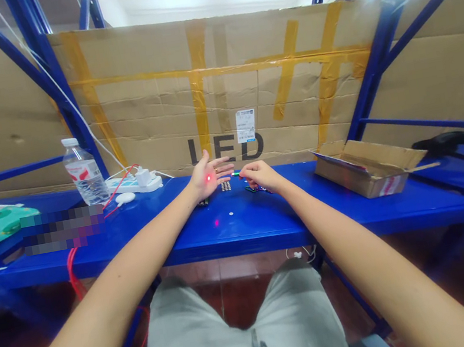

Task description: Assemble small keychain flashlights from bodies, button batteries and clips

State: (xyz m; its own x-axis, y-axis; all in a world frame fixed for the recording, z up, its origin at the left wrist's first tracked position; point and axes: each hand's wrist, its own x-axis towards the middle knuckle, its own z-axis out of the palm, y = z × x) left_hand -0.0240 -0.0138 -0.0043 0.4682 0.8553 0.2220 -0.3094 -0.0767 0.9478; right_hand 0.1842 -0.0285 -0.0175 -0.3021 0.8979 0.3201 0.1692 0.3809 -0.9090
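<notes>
1. Small green device (pixel 235 174): pinched in the fingertips of your right hand (pixel 259 174), raised above the desk (pixel 268 224), nearer its far edge, roughly midway along.
2. Your left hand (pixel 204 181): fingers wide, gripping nothing visible, just beside the device. Bright red spot (pixel 208 178) on the palm.
3. Risk (judged): so slight a pinch on so small a part may slip, dropping it among the loose parts. If the spot is its beam, a tilted right wrist could send light toward your eyes.
4. Pose: forearms converge over the near edge; left palm exposed, thumb up; right hand knuckles up, thumb and forefinger pointing left.
5. Below: rows of small round pieces (pixel 226 186); white disc (pixel 231 214) closer to the near edge.
6. Further out: open cardboard box (pixel 360 175) toward the right end; bottle (pixel 86 175) near the far left corner.
</notes>
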